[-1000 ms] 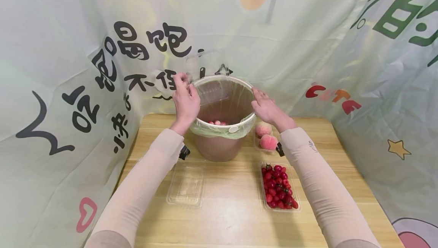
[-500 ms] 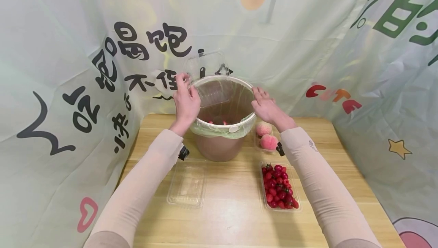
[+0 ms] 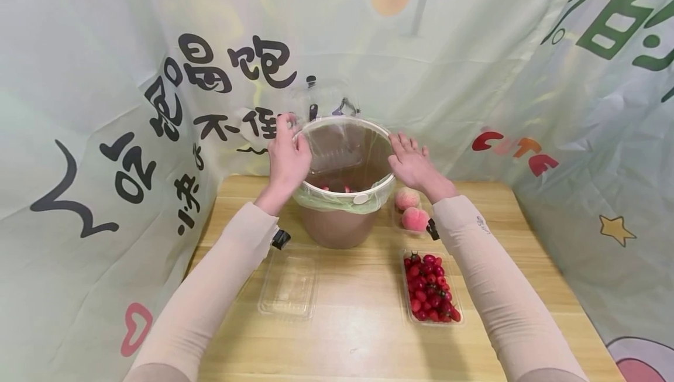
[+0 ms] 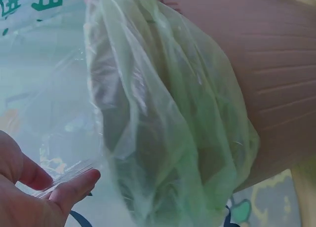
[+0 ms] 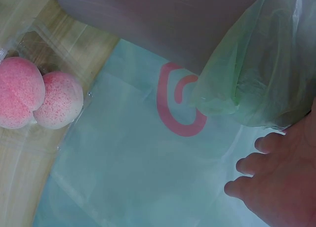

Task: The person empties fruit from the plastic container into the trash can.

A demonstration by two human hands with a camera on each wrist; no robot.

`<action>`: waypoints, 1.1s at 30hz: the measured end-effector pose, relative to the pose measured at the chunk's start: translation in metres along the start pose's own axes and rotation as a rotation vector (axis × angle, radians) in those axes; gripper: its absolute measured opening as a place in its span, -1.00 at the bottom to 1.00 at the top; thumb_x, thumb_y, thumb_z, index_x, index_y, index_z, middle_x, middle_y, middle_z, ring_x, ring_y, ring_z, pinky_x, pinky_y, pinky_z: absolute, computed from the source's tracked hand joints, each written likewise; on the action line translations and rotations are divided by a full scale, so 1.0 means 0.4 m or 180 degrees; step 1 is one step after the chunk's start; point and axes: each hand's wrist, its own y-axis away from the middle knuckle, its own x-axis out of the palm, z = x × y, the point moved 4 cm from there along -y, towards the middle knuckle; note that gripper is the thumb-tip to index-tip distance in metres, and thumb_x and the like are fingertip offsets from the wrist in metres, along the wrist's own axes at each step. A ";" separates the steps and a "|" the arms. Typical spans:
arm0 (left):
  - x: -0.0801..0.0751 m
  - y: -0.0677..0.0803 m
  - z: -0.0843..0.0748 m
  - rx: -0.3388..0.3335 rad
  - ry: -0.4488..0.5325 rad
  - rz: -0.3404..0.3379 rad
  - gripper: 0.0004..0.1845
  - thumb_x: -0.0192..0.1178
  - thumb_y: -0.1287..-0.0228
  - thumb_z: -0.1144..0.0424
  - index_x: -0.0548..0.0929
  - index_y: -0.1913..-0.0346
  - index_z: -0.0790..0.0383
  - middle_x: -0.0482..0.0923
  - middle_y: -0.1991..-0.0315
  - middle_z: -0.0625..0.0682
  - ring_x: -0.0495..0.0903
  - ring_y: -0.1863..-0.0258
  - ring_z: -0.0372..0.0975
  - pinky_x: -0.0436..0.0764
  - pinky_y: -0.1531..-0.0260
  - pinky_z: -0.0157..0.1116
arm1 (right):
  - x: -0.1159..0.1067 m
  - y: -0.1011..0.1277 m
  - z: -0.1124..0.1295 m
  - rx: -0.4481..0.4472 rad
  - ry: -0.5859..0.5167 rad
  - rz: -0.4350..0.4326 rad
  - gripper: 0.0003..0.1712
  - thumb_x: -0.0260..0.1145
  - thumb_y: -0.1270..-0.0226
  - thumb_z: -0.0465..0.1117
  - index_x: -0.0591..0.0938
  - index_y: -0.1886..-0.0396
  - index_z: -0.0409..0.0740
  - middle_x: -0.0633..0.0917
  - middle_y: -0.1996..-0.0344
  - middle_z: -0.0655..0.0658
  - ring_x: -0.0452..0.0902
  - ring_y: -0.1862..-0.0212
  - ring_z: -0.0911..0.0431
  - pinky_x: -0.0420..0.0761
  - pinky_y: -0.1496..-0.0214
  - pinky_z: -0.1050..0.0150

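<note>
My left hand (image 3: pixel 288 159) pinches the edge of a clear plastic container (image 3: pixel 337 155), which hangs tilted over the mouth of a brown bin (image 3: pixel 339 227). In the left wrist view, thumb and fingers (image 4: pixel 79 185) meet on its thin clear edge (image 4: pixel 74 171). A pale green bag (image 3: pixel 337 202) lines the bin and folds over its white rim. Small red bits (image 3: pixel 346 189) show low inside the bin, mostly hidden. My right hand (image 3: pixel 413 164) rests at the bin's right rim with fairly straight fingers; in the right wrist view, its fingers (image 5: pixel 252 164) lie beside the bag.
Two peaches (image 3: pixel 415 218) sit in a clear tray just right of the bin. Nearer stands a clear box of small red fruit (image 3: pixel 430 288), and at the left an empty clear container (image 3: pixel 288 288). Printed cloth (image 3: pixel 453 83) encloses the wooden table (image 3: pixel 358 335).
The pinkish pieces seen in the bin have dropped lower, leaving only red bits visible. My left hand and the clear container have shifted slightly right, the container tilting lower. The right hand stays put.
</note>
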 end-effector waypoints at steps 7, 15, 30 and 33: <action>-0.007 0.023 -0.033 0.0003 0.0038 0.0265 -0.57 0.01 -0.47 0.46 0.39 -0.35 0.32 0.65 -0.28 0.32 0.41 0.67 -0.22 0.37 0.64 -0.35 | 0.004 -0.003 -0.005 0.0006 0.0009 0.0006 -0.17 -0.35 -0.58 0.01 -0.13 -0.75 -0.13 -0.15 -0.73 -0.35 -0.32 -0.70 -0.42 -0.30 -0.66 -0.45; -0.009 0.044 -0.057 0.0031 0.0042 0.0452 -0.55 0.02 -0.46 0.49 0.41 -0.36 0.32 0.63 -0.29 0.36 0.50 0.68 -0.20 0.38 0.73 -0.42 | 0.005 -0.003 -0.006 0.0013 -0.0013 0.0030 -0.17 -0.37 -0.58 0.02 -0.15 -0.76 -0.11 -0.15 -0.73 -0.35 -0.33 -0.70 -0.42 -0.31 -0.65 -0.45; -0.030 0.090 -0.064 -0.0187 0.0211 0.0657 -0.49 0.03 -0.48 0.46 0.36 -0.45 0.32 0.63 -0.30 0.33 0.75 -0.16 0.10 0.82 0.20 -0.18 | 0.007 -0.001 -0.003 0.0023 -0.0048 0.0026 -0.19 -0.33 -0.73 0.16 -0.15 -0.75 -0.13 -0.16 -0.72 -0.38 -0.33 -0.69 -0.44 -0.30 -0.66 -0.45; -0.034 0.106 -0.071 -0.0231 0.0300 0.0754 -0.47 0.04 -0.48 0.47 0.34 -0.47 0.34 0.60 -0.32 0.37 0.71 -0.22 0.15 0.82 0.06 -0.13 | 0.008 -0.001 -0.005 0.0038 -0.0066 0.0055 -0.19 -0.35 -0.72 0.16 -0.17 -0.76 -0.12 -0.18 -0.72 -0.37 -0.34 -0.69 -0.44 -0.33 -0.66 -0.44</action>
